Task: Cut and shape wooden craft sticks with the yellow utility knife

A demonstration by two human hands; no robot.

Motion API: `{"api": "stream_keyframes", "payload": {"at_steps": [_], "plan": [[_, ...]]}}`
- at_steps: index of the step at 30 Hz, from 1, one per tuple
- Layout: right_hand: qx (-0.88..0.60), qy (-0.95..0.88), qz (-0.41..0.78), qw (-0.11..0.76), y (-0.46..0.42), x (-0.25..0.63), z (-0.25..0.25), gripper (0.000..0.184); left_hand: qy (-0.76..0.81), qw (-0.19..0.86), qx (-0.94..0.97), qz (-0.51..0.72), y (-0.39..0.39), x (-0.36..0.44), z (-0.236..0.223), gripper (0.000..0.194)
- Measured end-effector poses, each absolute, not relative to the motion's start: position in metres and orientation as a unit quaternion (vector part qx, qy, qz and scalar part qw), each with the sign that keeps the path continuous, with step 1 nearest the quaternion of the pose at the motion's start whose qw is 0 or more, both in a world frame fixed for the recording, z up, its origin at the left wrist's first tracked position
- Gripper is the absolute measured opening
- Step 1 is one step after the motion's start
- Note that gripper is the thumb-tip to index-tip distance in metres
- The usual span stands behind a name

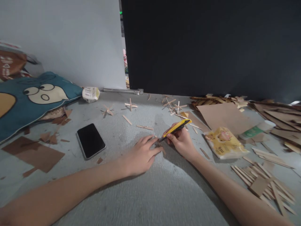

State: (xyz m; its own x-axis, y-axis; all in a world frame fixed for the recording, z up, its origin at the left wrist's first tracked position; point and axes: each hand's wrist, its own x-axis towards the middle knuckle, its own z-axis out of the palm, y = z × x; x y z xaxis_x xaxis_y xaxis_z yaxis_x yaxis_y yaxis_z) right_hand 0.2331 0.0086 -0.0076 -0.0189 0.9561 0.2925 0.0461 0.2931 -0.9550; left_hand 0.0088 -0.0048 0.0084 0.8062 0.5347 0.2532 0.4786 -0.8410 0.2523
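Note:
My right hand (182, 141) grips a yellow and black utility knife (175, 128), its tip angled down to the grey table (150, 194). The blade meets a small wooden stick piece (161, 147) lying on the table. My left hand (141, 155) lies palm down just left of the blade, fingertips pressed on that stick piece. Both forearms reach in from the bottom corners.
A black phone (91, 140) lies left of my left hand. Loose wooden sticks (261, 179) and cardboard scraps (223, 117) fill the right side, with a yellow packet (224, 142) among them. A blue cartoon cushion (30, 97) sits at far left. A black panel (211, 47) stands behind.

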Motion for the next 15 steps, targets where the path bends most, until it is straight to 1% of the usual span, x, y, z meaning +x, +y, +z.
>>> {"api": "stream_keyframes", "payload": {"at_steps": [3,8,15], "plan": [[-0.432,-0.582,0.411,0.553,0.0089,0.2332,-0.0083,0.046,0.269,0.090,0.946,0.160,-0.0043,0.0088,0.0068,0.042],[-0.430,-0.579,0.419,0.552,0.0087,0.2335,-0.0074,0.044,0.272,0.073,0.951,0.127,-0.0049,0.0092,0.0091,0.042],[-0.444,-0.589,0.407,0.539,0.0160,0.2368,-0.0124,0.045,0.269,0.074,0.950,0.136,-0.0047,0.0099,0.0092,0.042]]}}
